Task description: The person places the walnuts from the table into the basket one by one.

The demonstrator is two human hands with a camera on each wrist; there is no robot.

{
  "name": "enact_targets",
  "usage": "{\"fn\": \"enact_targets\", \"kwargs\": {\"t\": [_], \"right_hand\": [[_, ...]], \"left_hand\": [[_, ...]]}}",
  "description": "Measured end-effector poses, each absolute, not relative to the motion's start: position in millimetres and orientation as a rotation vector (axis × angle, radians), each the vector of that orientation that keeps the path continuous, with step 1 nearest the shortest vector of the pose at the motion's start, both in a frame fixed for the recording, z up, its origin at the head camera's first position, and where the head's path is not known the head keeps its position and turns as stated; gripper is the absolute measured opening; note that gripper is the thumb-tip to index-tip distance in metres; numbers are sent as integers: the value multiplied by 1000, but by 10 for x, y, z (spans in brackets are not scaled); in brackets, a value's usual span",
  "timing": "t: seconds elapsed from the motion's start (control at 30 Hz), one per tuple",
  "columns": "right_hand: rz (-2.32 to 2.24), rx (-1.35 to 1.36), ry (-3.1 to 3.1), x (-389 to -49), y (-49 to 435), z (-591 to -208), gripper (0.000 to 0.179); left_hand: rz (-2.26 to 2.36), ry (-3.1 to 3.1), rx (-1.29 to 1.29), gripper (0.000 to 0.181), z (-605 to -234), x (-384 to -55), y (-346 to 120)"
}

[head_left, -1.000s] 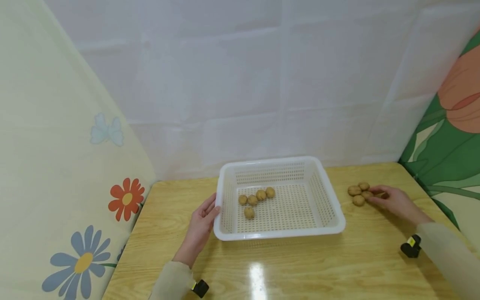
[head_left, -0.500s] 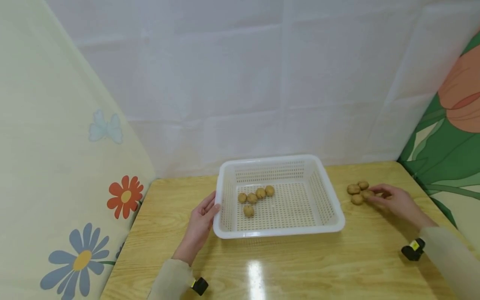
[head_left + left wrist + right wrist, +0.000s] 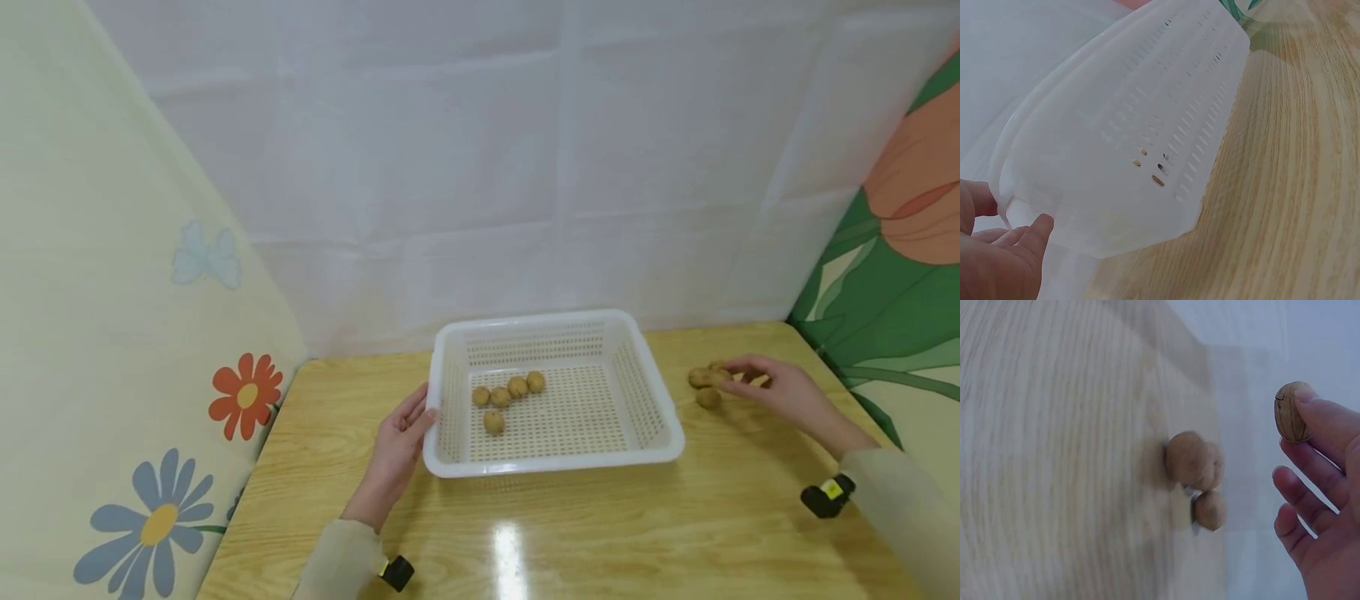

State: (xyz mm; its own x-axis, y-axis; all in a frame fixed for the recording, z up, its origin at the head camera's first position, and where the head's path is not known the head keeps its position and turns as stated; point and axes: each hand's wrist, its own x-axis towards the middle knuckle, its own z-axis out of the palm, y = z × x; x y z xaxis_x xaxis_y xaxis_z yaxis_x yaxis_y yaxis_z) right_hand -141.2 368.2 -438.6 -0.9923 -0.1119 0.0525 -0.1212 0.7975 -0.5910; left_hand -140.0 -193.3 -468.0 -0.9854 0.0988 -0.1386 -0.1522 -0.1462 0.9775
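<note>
A white perforated plastic basket [image 3: 555, 467] stands in the middle of the table in the head view, with several walnuts [image 3: 517, 387] on its floor at the left. My left hand [image 3: 397, 450] grips the basket's left rim, thumb on one side and fingers on the other, as the left wrist view also shows. Between thumb and index finger my right hand [image 3: 1329, 481] pinches a walnut [image 3: 1292, 412], raised off the table. Below it lie the other walnuts [image 3: 1188, 459] of a small group, to the right of the basket; in the head view the held walnut overlaps them.
The wooden table [image 3: 600, 533] ends at a white cloth backdrop [image 3: 450, 167]. Floral curtains stand at both sides, with a red flower [image 3: 246, 396] on the left one. Black wrist cameras [image 3: 827, 496] sit at both sleeves.
The right hand has lifted one walnut from the group and moved slightly left with it. The left hand keeps its grip on the basket; the view has shifted a little.
</note>
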Motion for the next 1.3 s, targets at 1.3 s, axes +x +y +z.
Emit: {"fn": "enact_targets", "kwargs": {"t": [1.3], "right_hand": [[1066,878,-2953,-2230,2050,-3864,31]], "left_hand": [[2261,1971,-63,57,-4696,-1395,-1925]]}}
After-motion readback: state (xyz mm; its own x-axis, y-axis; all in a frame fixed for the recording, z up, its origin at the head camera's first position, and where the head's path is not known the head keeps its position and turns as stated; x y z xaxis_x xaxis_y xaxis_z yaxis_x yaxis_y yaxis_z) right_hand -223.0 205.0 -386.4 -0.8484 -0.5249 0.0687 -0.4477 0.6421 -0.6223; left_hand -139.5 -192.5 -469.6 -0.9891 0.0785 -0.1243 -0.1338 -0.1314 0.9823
